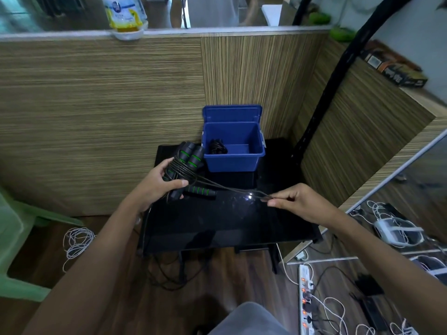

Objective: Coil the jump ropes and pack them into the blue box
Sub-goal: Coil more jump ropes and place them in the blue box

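Observation:
My left hand [157, 181] grips a pair of black jump rope handles with green rings [187, 157], with thin black cord wound around them several times. The cord [227, 187] runs taut to the right, where my right hand [294, 201] pinches its looped end between thumb and fingers. Another black and green handle [199, 191] lies on the black glass table [217, 226] just below my left hand. The blue box [233, 154] stands open at the table's back, lid tipped up against the wall, with a coiled black rope [217, 146] in its left side.
Wood-grain walls close in behind and on the right. A green plastic chair [17, 238] stands at the left, with white cable [77, 243] on the floor beside it. A power strip [306, 303] and more cables lie on the floor at the right. A black pole [321, 97] leans behind the table.

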